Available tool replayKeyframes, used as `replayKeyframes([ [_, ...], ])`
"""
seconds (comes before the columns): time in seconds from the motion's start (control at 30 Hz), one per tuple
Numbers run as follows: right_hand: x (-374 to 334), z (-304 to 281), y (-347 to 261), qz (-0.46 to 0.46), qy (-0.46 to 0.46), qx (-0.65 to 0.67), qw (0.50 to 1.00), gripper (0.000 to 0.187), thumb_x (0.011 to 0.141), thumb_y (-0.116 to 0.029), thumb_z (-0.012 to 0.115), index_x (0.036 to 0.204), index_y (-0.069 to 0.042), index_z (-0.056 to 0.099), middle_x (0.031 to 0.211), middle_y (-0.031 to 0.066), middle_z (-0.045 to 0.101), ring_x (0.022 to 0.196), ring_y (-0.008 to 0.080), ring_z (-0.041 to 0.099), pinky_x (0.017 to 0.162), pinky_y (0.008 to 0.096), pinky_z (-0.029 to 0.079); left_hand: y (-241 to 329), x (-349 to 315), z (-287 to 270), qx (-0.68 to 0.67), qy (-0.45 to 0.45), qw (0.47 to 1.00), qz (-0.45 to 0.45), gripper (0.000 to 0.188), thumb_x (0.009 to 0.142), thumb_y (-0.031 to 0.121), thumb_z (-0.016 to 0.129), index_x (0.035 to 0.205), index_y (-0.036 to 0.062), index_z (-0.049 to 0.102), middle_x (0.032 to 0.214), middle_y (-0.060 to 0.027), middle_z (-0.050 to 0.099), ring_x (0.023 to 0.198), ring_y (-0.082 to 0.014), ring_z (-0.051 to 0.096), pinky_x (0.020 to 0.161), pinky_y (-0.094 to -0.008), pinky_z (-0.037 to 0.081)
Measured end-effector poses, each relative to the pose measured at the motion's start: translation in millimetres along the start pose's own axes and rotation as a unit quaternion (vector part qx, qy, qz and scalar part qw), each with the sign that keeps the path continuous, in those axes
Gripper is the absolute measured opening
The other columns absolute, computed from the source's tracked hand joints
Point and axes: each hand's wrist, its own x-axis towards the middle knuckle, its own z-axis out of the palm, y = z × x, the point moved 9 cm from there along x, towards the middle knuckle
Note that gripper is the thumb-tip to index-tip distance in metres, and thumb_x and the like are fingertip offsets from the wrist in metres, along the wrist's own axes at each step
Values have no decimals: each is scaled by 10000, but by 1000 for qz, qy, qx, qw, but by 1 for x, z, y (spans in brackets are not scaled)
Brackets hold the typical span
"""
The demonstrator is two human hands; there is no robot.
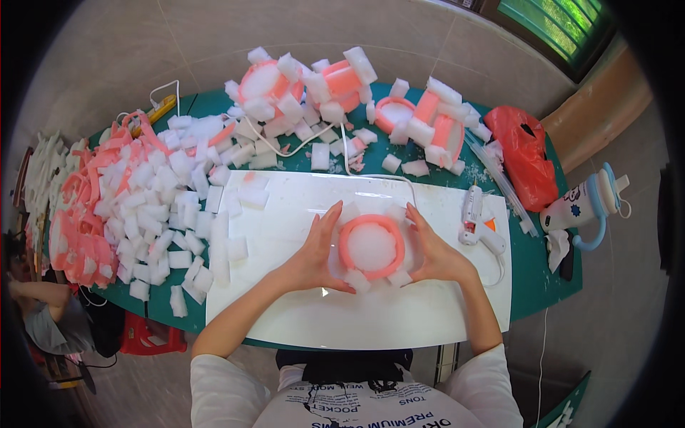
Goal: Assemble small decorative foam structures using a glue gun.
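Observation:
In front of me a round foam piece (372,247), a pink ring around a white disc with small white blocks at its edge, is held between both palms over the white board (285,314). My left hand (314,251) curves around its left side, thumb low and fingers up. Around the right side my right hand (437,253) mirrors that grip, fingertips near the upper block. What lies under the piece is hidden. A white glue gun (472,217) lies on the board to the right of my right hand.
White foam blocks (153,221) and pink foam strips (78,235) pile up on the left of the green table (539,299). Pink-and-white foam assemblies (271,85) stand at the back. A red plastic bag (521,153) and a tumbler (581,203) sit at the right. Another person (57,321) is at far left.

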Motion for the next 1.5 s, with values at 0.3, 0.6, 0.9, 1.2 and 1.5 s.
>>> replayKeyframes([
  [0.3, 7, -2, 13, 42, 26, 41, 998, 1251, 449, -217, 840, 1397, -48, 41, 1378, 225, 258, 1262, 343, 314, 1038, 370, 282, -3, 2, -4, -4, -7, 997, -72, 1343, 442, 389, 861, 1389, 87, -42, 1416, -217, 138, 1298, -396, 208, 1058, -491, 174],
  [0.6, 9, -5, 12, 37, 60, 22, 997, 1051, 467, -184, 797, 1341, -19, 237, 1301, 188, 377, 1197, 311, 403, 997, 347, 336, -4, 5, -12, -3, 11, 989, -148, 1346, 420, 335, 873, 1394, 72, -18, 1328, -250, 327, 1235, -376, 348, 1022, -387, 301],
  [0.9, 7, -2, 18, 17, 57, 28, 998, 986, 484, -139, 777, 1311, 1, 258, 1289, 187, 365, 1201, 321, 383, 1010, 339, 320, -9, 6, -10, -20, 11, 986, -163, 1359, 408, 320, 882, 1397, 91, -21, 1337, -241, 324, 1229, -374, 357, 1029, -378, 295],
  [1.2, 9, 0, 15, 8, 36, 31, 999, 1028, 494, -127, 770, 1333, 15, 192, 1330, 202, 287, 1249, 322, 310, 1038, 328, 278, -3, 6, -9, 44, 1, 998, -33, 1046, 430, 350, 863, 1289, 167, 295, 1379, -223, 228, 1260, -419, 268, 1055, -501, 188],
  [1.5, 8, 4, 14, 14, 17, 32, 999, 1092, 481, -139, 780, 1352, 25, 142, 1360, 210, 245, 1274, 327, 271, 1058, 335, 251, 4, 5, 0, 19, -68, 997, -34, 893, 492, 420, 818, 1244, 195, 392, 1418, -303, 29, 1343, -408, -25, 1047, -547, -18],
])
